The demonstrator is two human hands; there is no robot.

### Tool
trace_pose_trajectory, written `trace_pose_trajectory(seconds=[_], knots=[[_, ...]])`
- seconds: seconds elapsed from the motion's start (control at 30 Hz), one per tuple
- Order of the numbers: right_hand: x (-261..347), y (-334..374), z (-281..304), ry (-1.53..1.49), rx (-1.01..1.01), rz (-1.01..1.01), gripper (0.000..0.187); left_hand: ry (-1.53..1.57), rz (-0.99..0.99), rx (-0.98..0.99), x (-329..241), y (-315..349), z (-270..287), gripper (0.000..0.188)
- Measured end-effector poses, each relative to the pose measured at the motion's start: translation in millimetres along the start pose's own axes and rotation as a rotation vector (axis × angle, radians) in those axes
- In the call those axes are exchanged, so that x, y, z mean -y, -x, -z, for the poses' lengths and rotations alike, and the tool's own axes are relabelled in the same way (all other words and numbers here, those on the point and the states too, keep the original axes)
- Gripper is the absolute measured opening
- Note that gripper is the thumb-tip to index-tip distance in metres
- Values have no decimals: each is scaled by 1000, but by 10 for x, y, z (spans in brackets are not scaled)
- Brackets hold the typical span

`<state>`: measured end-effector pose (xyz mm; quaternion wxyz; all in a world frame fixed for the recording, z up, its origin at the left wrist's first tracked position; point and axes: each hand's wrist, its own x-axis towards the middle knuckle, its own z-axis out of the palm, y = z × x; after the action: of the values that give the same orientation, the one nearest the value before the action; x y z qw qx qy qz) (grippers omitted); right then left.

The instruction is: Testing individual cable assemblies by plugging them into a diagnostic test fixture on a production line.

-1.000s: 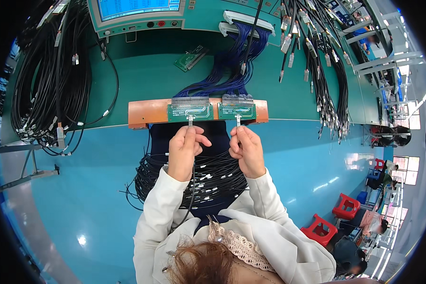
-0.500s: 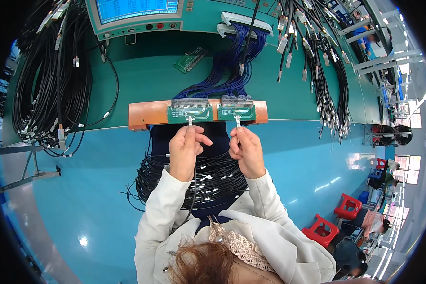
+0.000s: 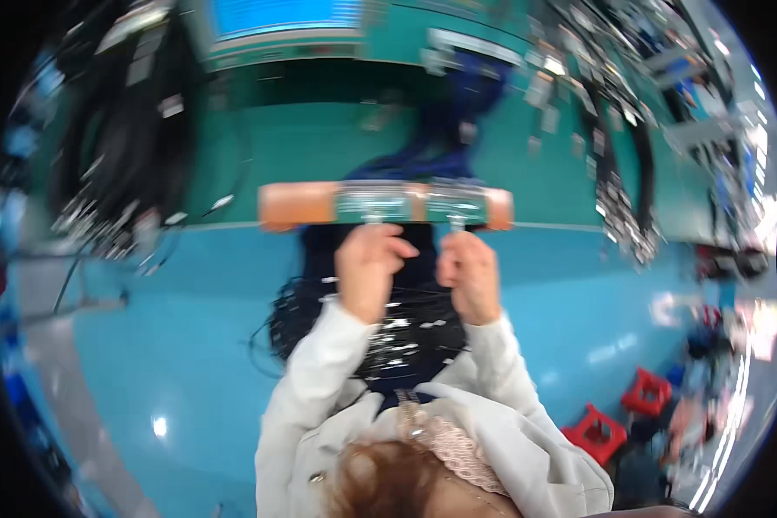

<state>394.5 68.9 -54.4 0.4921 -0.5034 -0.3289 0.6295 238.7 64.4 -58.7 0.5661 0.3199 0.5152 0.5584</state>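
Note:
My left hand (image 3: 369,269) pinches a small cable connector (image 3: 374,218) at the lower edge of the left green circuit board (image 3: 375,205). My right hand (image 3: 472,274) is closed on a similar connector (image 3: 457,224) at the right green circuit board (image 3: 455,206). Both boards sit side by side on an orange block (image 3: 298,205) along the table's near edge. Dark blue wires (image 3: 423,155) run back from the boards. Blur hides whether either connector is fully seated. A bundle of black cables with silvery ends (image 3: 397,332) lies across my lap.
On the green table (image 3: 311,142) stands an instrument with a blue screen (image 3: 287,17). Black cables hang in a thick bundle (image 3: 129,129) at the left. More cables with metal ends (image 3: 622,203) hang at the right. Red stools (image 3: 597,434) stand on the blue floor.
The whole view has shifted and blurred, so the table and my hands appear farther right. Both hands stay at the boards, in nearly the same grip.

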Motion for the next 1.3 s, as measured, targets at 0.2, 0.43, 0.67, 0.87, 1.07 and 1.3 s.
trace_pose_trajectory(seconds=[0.2, 0.43, 0.67, 0.87, 1.07, 1.3], knots=[[211, 172, 201, 412, 62, 42, 30, -213, -1, 53, -28, 95, 487, 28], [504, 611, 118, 601, 9, 340, 18, -101, -565, -891, -1166, 221, 2277, 21], [430, 815, -636, 608, 436, 289, 17, 260, -376, -785, -1493, -115, 3090, 27], [306, 575, -1305, 613, 811, 190, 20, 417, -378, -466, -1520, -190, 3212, 24], [107, 295, -1918, 308, 840, 10, 37, 371, -461, -496, -1547, 277, 2707, 12], [221, -106, -2024, -493, 814, -322, 29, 354, -174, -21, -939, 1047, 1402, 10]])
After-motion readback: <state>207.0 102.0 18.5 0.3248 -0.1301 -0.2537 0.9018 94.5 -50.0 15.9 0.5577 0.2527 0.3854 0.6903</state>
